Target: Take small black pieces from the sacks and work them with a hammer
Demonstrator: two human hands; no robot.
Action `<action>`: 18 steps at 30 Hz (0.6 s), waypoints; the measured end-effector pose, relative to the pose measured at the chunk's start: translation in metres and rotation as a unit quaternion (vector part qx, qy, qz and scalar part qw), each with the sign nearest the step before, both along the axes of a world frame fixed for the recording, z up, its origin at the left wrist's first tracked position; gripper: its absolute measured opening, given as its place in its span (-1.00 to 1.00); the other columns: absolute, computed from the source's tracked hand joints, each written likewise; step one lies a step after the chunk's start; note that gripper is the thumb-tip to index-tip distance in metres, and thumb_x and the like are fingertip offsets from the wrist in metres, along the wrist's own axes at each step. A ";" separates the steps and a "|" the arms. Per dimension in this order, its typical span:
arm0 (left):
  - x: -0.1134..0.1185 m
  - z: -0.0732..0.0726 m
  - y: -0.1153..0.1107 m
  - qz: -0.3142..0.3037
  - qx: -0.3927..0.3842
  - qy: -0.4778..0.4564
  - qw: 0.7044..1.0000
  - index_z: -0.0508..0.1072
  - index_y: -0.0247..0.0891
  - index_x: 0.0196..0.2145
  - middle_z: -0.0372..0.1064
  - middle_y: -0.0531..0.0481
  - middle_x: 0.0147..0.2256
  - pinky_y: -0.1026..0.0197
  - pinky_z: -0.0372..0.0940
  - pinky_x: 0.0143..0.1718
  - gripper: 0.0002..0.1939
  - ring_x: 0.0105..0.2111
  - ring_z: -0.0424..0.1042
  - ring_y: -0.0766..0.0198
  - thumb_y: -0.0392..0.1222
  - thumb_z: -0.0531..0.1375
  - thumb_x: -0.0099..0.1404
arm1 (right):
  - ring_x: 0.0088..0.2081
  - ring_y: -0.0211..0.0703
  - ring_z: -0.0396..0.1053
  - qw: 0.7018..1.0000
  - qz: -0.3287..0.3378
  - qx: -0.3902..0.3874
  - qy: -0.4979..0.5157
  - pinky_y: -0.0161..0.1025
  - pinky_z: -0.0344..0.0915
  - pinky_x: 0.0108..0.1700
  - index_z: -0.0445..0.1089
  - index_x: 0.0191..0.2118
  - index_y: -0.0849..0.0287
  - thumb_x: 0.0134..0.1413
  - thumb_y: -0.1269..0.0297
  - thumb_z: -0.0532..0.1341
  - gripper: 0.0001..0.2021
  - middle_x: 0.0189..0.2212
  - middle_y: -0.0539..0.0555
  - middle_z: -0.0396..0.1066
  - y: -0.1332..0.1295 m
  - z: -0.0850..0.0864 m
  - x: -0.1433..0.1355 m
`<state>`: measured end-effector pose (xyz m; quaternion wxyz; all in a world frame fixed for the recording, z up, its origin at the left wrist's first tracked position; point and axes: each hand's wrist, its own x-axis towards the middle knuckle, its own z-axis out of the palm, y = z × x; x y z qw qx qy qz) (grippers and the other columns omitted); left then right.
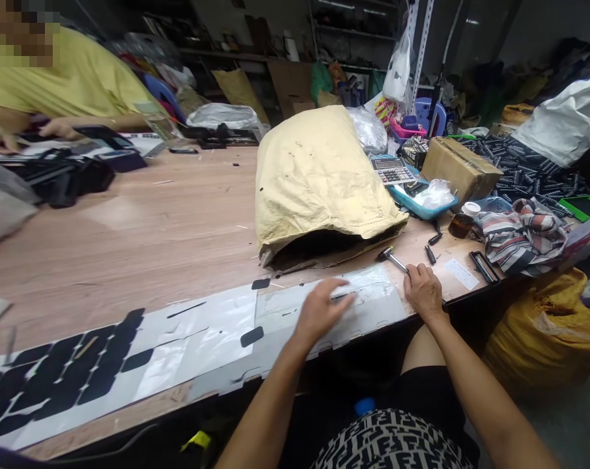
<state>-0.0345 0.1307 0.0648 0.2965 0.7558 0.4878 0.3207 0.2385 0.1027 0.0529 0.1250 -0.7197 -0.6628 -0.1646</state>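
Metal-shafted hammer (396,261), clasped by the right hand (424,293), could, if swung askew, strike the left hand (319,311), its fingers parted.

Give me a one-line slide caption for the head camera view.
Right hand on a hammer, left hand open over a pale sheet, before an open sack on the table.

silver-and-black hammer (397,263), white sheet (236,312) with black patches (252,337), pale yellow sack (314,176), light brown wood-grain table (187,221), blue tray (429,211), red-grey-white striped cloth (512,240), brown box (456,169), plain yellow shirt (94,78), black coils (529,174)
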 end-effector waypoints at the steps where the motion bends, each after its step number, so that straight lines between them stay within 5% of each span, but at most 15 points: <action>1: -0.004 0.003 0.020 0.086 0.005 0.010 0.996 0.54 -0.22 -0.10 0.51 -0.14 -0.11 0.02 0.41 -0.04 -0.69 -0.10 0.48 0.06 0.01 0.23 0.30 | -0.18 -0.06 0.21 1.000 0.000 0.000 0.001 -0.20 0.05 -0.20 0.39 -0.10 0.14 0.32 0.30 0.09 -0.84 -0.24 0.12 0.35 0.000 0.000 0.000; 4: -0.014 0.007 0.074 0.305 0.016 0.093 0.948 0.54 -0.33 -0.12 0.49 -0.27 -0.12 -0.03 0.37 -0.04 -0.67 -0.10 0.48 -0.06 -0.04 0.21 0.28 | -0.18 -0.06 0.21 1.000 -0.003 -0.002 0.004 -0.20 0.05 -0.20 0.39 -0.11 0.14 0.31 0.31 0.09 -0.85 -0.24 0.12 0.35 0.000 0.002 -0.001; 6: -0.018 0.005 0.098 0.348 -0.013 0.138 0.927 0.55 -0.36 -0.12 0.49 -0.35 -0.12 -0.07 0.35 -0.05 -0.65 -0.07 0.47 -0.15 -0.04 0.24 0.25 | -0.18 -0.06 0.21 1.000 -0.006 -0.006 0.005 -0.20 0.05 -0.20 0.39 -0.12 0.14 0.31 0.30 0.10 -0.86 -0.23 0.12 0.36 -0.001 0.002 -0.001; 10: -0.023 -0.002 0.113 0.326 -0.083 0.156 0.929 0.59 -0.31 -0.13 0.53 -0.35 -0.21 -0.06 0.34 -0.16 -0.63 -0.14 0.50 -0.19 0.02 0.23 0.26 | -0.18 -0.05 0.22 1.000 -0.007 -0.008 0.006 -0.20 0.06 -0.21 0.38 -0.13 0.14 0.31 0.29 0.10 -0.86 -0.23 0.14 0.37 -0.003 0.002 -0.002; 13: -0.023 -0.003 0.101 0.323 -0.036 0.133 0.936 0.60 -0.29 -0.17 0.54 -0.27 -0.24 0.01 0.32 -0.15 -0.68 -0.18 0.50 -0.11 -0.01 0.23 0.26 | -0.19 -0.05 0.22 1.000 -0.008 -0.008 0.007 -0.19 0.07 -0.21 0.38 -0.13 0.14 0.32 0.30 0.09 -0.85 -0.23 0.14 0.37 -0.003 0.001 -0.003; 18: 0.009 -0.012 0.057 0.114 0.033 0.041 0.992 0.57 -0.20 -0.20 0.50 -0.03 -0.27 0.19 0.30 -0.25 -0.77 -0.31 0.42 0.19 -0.03 0.24 0.27 | -0.18 -0.05 0.21 1.000 -0.006 -0.009 0.013 -0.20 0.07 -0.20 0.39 -0.13 0.15 0.31 0.30 0.09 -0.85 -0.23 0.15 0.36 -0.002 0.001 -0.002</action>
